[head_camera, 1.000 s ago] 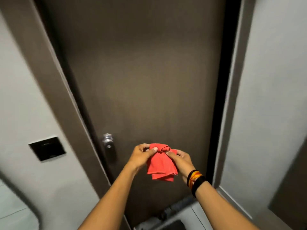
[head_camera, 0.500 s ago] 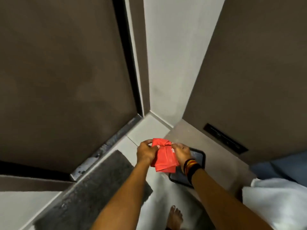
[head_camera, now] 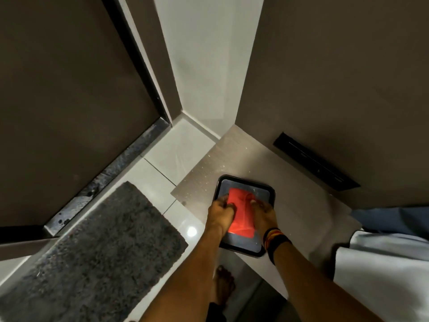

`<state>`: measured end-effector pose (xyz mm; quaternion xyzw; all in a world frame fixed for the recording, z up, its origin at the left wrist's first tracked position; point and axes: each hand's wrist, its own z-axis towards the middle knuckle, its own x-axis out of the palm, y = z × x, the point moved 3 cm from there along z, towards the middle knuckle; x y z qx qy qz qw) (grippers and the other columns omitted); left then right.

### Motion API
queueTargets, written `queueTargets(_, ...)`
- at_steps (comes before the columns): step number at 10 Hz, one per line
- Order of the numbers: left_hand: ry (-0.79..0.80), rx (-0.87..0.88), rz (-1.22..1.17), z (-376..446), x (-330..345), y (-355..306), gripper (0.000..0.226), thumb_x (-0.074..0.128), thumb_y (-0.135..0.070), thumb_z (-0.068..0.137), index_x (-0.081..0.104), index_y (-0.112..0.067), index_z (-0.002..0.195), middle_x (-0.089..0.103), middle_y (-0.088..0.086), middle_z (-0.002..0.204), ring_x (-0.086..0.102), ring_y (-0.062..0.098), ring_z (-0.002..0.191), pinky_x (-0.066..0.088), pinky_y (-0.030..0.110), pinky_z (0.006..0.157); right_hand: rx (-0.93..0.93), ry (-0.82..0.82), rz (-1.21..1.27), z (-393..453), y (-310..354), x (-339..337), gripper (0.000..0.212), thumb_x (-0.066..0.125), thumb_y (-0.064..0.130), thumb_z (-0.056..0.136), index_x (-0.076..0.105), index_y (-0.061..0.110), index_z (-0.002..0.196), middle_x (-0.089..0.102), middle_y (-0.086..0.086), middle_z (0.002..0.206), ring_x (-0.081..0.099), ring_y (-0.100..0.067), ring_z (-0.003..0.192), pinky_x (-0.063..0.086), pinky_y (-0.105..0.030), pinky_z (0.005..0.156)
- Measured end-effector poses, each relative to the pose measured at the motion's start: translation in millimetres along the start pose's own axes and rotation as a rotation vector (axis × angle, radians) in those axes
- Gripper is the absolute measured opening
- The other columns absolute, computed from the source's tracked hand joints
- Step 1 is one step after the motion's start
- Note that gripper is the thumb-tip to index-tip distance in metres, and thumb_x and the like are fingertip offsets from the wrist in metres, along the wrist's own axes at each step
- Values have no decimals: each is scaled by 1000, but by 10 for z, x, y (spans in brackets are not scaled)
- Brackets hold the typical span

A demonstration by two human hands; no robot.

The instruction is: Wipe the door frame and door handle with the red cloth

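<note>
A glossy tiled floor (head_camera: 162, 156) is shown; the mat (head_camera: 92, 247) is rough pile; the red cloth (head_camera: 241, 214) is soft fabric.

A speckled counter (head_camera: 290, 205) carries a dark tray (head_camera: 269, 192); a mat (head_camera: 97, 247) (grey, shaggy) lies on the floor (head_camera: 171, 154).

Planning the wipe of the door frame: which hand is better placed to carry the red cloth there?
Probably left. Both hands, left hand and right hand, hold the red cloth over the tray, but the door frame stands on the left.

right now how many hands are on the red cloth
2. The left hand grips the red cloth's left edge and the right hand its right edge, over the dark tray.
</note>
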<state>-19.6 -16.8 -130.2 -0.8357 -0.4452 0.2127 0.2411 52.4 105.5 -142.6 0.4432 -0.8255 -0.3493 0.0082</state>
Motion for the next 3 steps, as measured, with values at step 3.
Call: queueTargets(3,-205,633,863,6,-136,-27,60,18,-39,110,-1,-23,166,-7,2,175,-6,19,163,2,36,133,-550,-133,-549,-121,189,223,64,37,31,106,13,9,162,12,-14,171,12,-29,159,15,-45,130)
